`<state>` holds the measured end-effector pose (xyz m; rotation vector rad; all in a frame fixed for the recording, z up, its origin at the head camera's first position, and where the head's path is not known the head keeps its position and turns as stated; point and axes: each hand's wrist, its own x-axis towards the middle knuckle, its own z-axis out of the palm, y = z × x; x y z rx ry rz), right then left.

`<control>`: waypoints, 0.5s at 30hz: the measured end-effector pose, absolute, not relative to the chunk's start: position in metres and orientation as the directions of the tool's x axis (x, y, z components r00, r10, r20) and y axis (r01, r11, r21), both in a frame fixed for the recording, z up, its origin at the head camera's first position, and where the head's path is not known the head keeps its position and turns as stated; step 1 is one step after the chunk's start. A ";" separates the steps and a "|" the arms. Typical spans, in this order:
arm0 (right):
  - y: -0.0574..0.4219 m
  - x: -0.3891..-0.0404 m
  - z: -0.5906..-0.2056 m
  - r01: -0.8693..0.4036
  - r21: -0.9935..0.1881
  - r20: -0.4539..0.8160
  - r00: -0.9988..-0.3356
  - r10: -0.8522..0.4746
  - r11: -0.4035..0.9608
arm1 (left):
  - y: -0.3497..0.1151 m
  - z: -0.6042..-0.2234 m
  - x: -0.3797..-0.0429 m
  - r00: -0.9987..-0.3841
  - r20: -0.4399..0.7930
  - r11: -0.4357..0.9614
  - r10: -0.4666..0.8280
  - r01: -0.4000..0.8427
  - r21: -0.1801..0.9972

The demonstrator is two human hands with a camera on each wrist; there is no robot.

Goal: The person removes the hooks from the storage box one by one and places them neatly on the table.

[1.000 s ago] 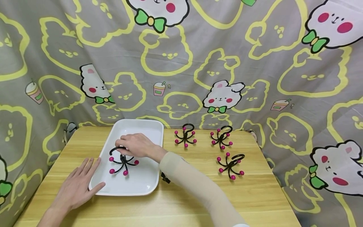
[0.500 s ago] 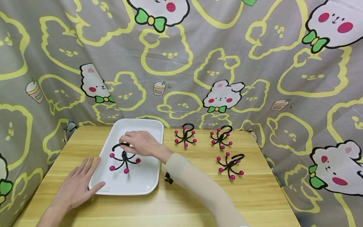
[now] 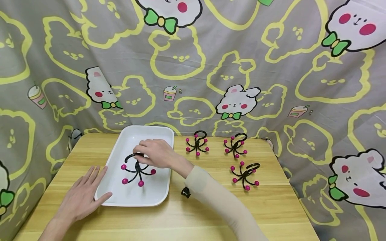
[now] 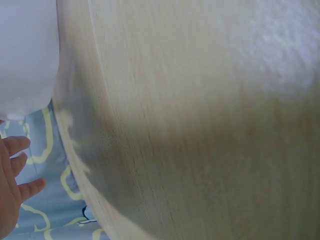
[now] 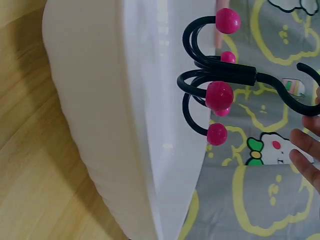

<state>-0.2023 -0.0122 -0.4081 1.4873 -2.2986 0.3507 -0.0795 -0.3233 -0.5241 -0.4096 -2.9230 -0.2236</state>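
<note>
My right hand (image 3: 155, 153) pinches the curved top of a black claw-shaped hanger hook (image 3: 137, 167) with pink ball tips. It hangs upright above the white tray (image 3: 132, 203), prongs downward. The right wrist view shows the same hook (image 5: 230, 74) over the tray's side wall, with the fingers (image 5: 306, 145) at its curved end. Flat and spread, my left hand (image 3: 79, 197) lies at the tray's left front corner, its thumb across the rim. Only part of the left hand (image 4: 10, 185) shows at the edge of the left wrist view.
Three more such hooks stand on the wooden table (image 3: 271, 214) to the tray's right: a back-left one (image 3: 197, 144), a back-right one (image 3: 235, 147) and a nearer one (image 3: 245, 175). A small black object (image 3: 186, 192) lies by my right forearm. A patterned curtain (image 3: 187, 67) hangs behind.
My right hand and the hook it holds have shifted a little to the right above the tray. More of the small black object shows beside the forearm. The left hand stays put.
</note>
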 end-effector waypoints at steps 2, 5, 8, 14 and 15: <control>-0.008 -0.199 -0.406 -0.912 0.001 0.465 -0.362 -0.808 0.410 | -0.323 -0.524 -0.079 -0.947 0.197 0.952 0.255 0.282 0.122; -0.003 -0.194 -0.402 -0.914 0.016 0.499 -0.344 -0.795 0.406 | -0.323 -0.524 -0.079 -0.949 0.186 0.952 0.254 0.279 0.124; 0.001 -0.190 -0.398 -0.915 0.035 0.523 -0.325 -0.788 0.401 | -0.323 -0.524 -0.078 -0.950 0.184 0.953 0.251 0.276 0.127; 0.012 -0.179 -0.388 -0.914 0.052 0.551 -0.311 -0.774 0.403 | -0.322 -0.523 -0.078 -0.948 0.193 0.951 0.253 0.281 0.129; 0.015 -0.177 -0.387 -0.912 0.057 0.553 -0.309 -0.774 0.406 | -0.322 -0.523 -0.078 -0.948 0.193 0.951 0.255 0.282 0.130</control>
